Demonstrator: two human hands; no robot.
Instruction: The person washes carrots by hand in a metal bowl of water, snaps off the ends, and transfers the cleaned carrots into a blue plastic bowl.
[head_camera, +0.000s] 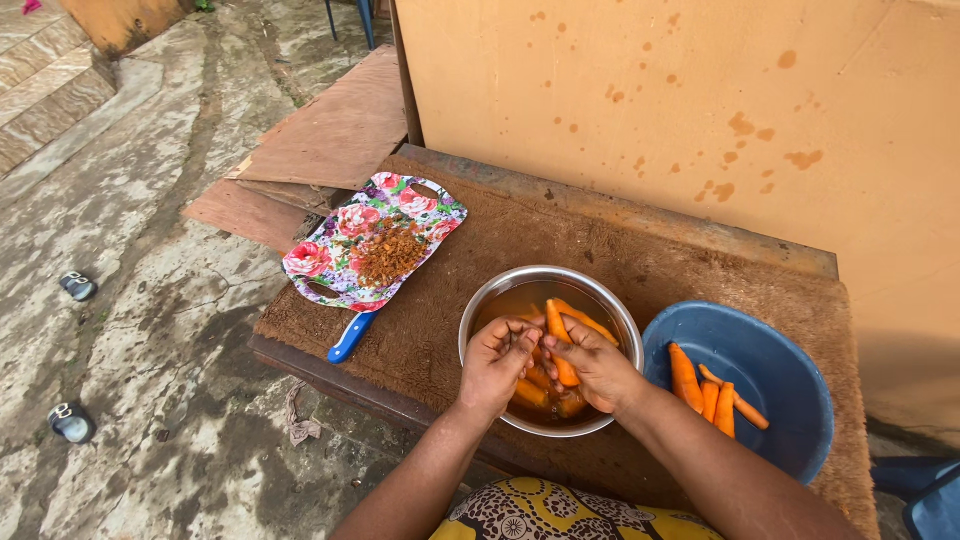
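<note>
A steel bowl (500, 290) of cloudy orange water stands on the brown table top (640, 270) with several carrots in it. Both my hands are over the bowl. My right hand (598, 367) grips one carrot (558, 335) that points up and away from me. My left hand (497, 362) has its fingers curled against the same carrot's lower part. To the right stands a blue plastic basin (775, 350) holding several peeled carrots (708, 392).
A floral cutting board (345, 235) piled with carrot peelings lies at the table's left, a blue-handled knife (351, 337) under its near edge. An orange wall (700, 90) backs the table. Wooden boards (330, 135) and two sandals (72, 422) lie on the wet concrete ground.
</note>
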